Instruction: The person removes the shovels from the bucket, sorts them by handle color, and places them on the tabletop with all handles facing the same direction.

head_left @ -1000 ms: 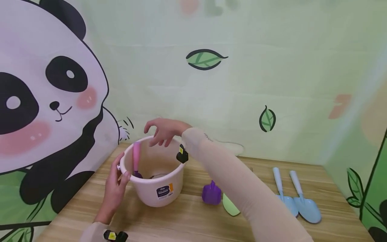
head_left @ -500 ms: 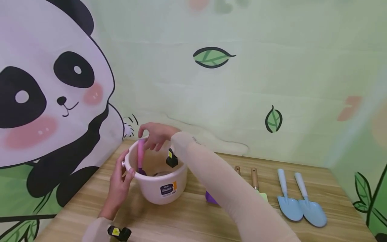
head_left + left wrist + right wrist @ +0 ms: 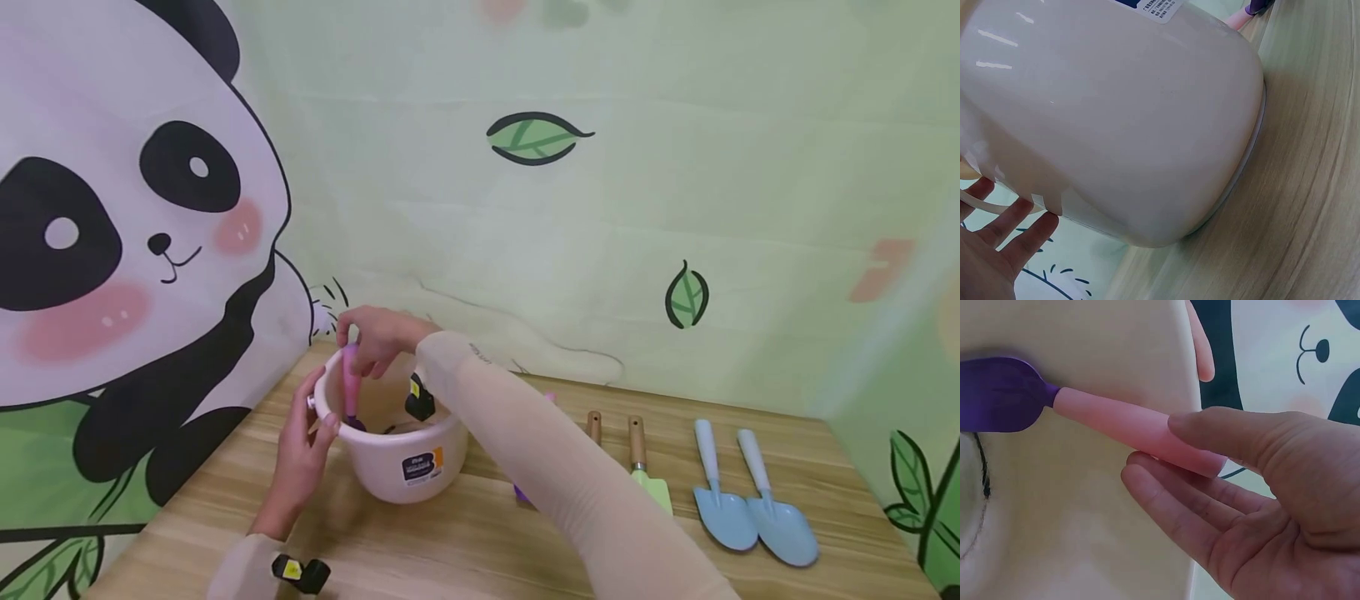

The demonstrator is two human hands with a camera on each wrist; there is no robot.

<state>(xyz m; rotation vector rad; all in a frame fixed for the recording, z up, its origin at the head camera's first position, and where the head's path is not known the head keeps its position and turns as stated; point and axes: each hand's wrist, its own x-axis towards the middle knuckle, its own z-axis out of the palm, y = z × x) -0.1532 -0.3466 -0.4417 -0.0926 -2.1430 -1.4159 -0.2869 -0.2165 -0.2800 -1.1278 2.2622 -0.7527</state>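
Note:
A pale pink bucket [image 3: 375, 462] with a dark label stands upright on the wooden table. My left hand [image 3: 303, 458] grips its left side, thumb at the rim and fingers along the outer wall near the handle [image 3: 988, 203]. Inside leans a small trowel with a pink handle [image 3: 1116, 422] and purple blade [image 3: 1000, 394]. My right hand [image 3: 382, 337] reaches over the rim and pinches the top of that handle between thumb and fingers. Beside the blade, a pale round shape with a dark edge [image 3: 984, 469] shows at the bucket's bottom.
To the right lie two light blue trowels [image 3: 723, 517], a green tool [image 3: 654, 492] with a wooden handle, and another wooden handle [image 3: 594, 427]. My right sleeve [image 3: 525, 442] mostly covers a purple tool [image 3: 522, 493]. A panda-printed cloth [image 3: 420, 167] hangs behind the table.
My right hand has lowered from above the bucket, moved left and taken hold of the trowel's pink handle. My left hand stays on the bucket; the view has shifted slightly.

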